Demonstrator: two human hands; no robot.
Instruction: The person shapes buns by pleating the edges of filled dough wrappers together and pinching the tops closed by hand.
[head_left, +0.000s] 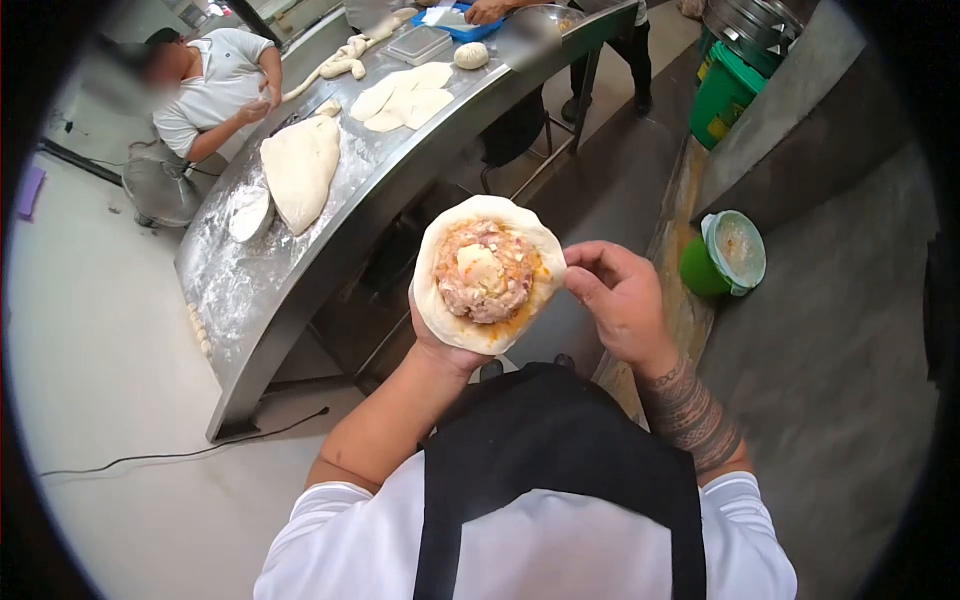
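Note:
A round dough wrapper (440,310) rests on my left hand (447,352), which cups it from below; most of those fingers are hidden under it. Ground meat filling (487,305) with a pale yellow lump on top sits in the middle of the wrapper, with orange liquid along its right side. At the wrapper's right edge, the thumb and index finger of my right hand (625,305) pinch the rim. Both hands are in front of the black apron, off the table.
A floured steel table (235,285) at the left bears a big dough slab (300,170), flat dough pieces (400,97) and a round bun (470,55). A co-worker (215,85) stands behind it. Green buckets (708,258) stand at the right; a cable lies on the floor.

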